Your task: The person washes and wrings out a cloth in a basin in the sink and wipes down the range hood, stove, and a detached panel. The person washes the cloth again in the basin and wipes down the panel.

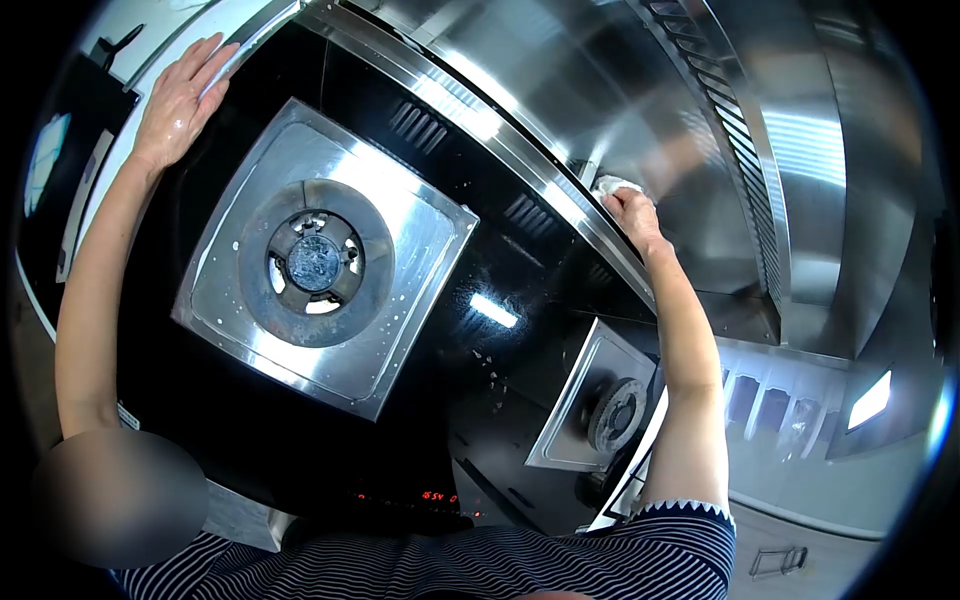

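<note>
My right hand is closed around a crumpled white cloth and holds it against the stainless steel panel behind the cooktop. At the upper left, my left hand lies with its fingers extended near the edge of the black cooktop, holding nothing. Between my arms is a square steel burner tray with a round burner in its middle. Drops and small spots dot the tray.
A second burner tray is at the lower right, beside my right arm. Slotted vents run along the hood at the upper right. Red digits glow near my body. A dark-handled item lies at the top left.
</note>
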Demonstrator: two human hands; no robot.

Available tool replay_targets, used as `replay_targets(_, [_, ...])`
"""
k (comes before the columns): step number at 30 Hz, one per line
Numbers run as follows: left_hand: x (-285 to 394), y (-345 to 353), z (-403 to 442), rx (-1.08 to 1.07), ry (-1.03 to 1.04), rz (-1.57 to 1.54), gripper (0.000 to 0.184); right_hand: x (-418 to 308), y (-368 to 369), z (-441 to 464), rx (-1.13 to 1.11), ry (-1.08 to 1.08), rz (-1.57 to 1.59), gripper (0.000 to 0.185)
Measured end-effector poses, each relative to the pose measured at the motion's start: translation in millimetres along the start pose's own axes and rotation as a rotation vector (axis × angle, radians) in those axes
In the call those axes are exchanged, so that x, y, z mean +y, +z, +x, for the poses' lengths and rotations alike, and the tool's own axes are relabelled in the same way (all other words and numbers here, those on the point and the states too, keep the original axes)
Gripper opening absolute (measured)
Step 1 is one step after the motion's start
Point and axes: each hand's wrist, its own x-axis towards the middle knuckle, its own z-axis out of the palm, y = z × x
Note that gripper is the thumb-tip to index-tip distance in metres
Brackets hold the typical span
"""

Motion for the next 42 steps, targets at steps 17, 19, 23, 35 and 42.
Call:
replay_targets(17, [6,-6,1,-0.021,-0.046,-0.03,0.042,-101,-38,43,0.024,-0.281,-0.363,0.021])
replay_targets(19, [2,-3,1,0.0,-0.025,-0.01,0.042,-116,-36,49,-0.009,-0.362,-0.276,0.021])
replay_targets(23, [1,3,0,0.025,-0.018,0.009,0.043,-107,-28,72,-0.332,-0.417,-0.339,0.031])
replay_targets(35, [-3,7,-1,0.007,-0.002,0.075,0.047,-143,-48,83,-0.742,-0.219,-0.814,0.031])
replay_targets(42, [0,2,0,0.003,-0.03,-0.028,0.043,-103,-34,80,-0.523,-0.245,-0.612,0.03])
